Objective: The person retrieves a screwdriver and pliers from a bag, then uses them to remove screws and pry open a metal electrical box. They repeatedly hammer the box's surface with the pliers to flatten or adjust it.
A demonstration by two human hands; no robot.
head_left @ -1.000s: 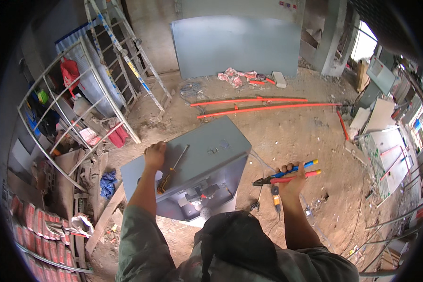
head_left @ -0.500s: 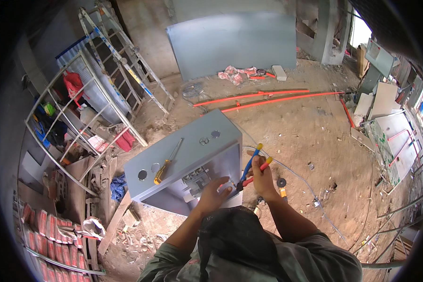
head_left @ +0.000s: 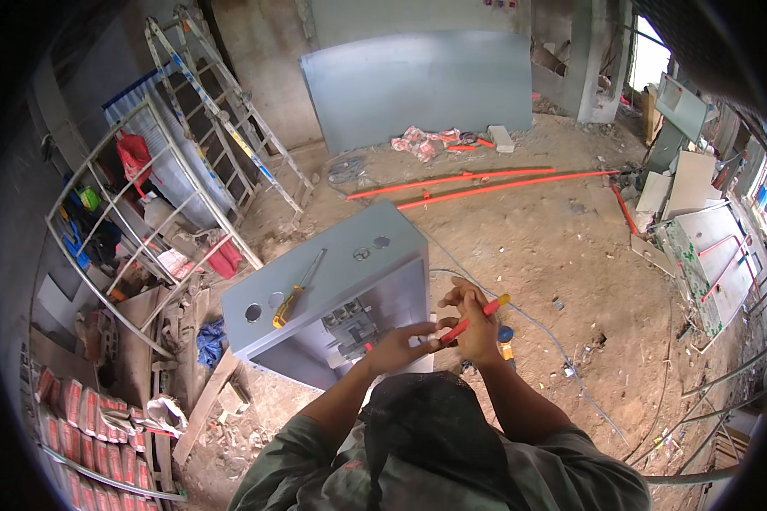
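My right hand point(head_left: 477, 330) is closed round a pair of pliers point(head_left: 467, 326); the red handle with its yellow end shows, while the blue handle is out of sight. The fingers of my left hand point(head_left: 405, 347) are pinched close to the pliers' front end. Whatever small thing they hold is too small to make out. Both hands are at the open side of a grey metal electrical box point(head_left: 332, 268). Inside it sits a grey circuit breaker point(head_left: 348, 324). A screwdriver point(head_left: 290, 305) with a yellow handle lies on the box's top, among round holes.
On the dirt floor, right of the box, are a thin grey cable point(head_left: 544, 321) and a yellow-and-dark tool point(head_left: 507, 345). Orange pipes point(head_left: 503, 189) lie beyond it. A stepladder point(head_left: 222, 119) and a bent metal frame point(head_left: 179, 136) stand left; stacked red-and-white packages point(head_left: 89, 434) lie lower left.
The pliers have turned, and their blue handle has gone from sight. My left hand has drawn out of the box's opening toward my right hand. The view has shifted slightly.
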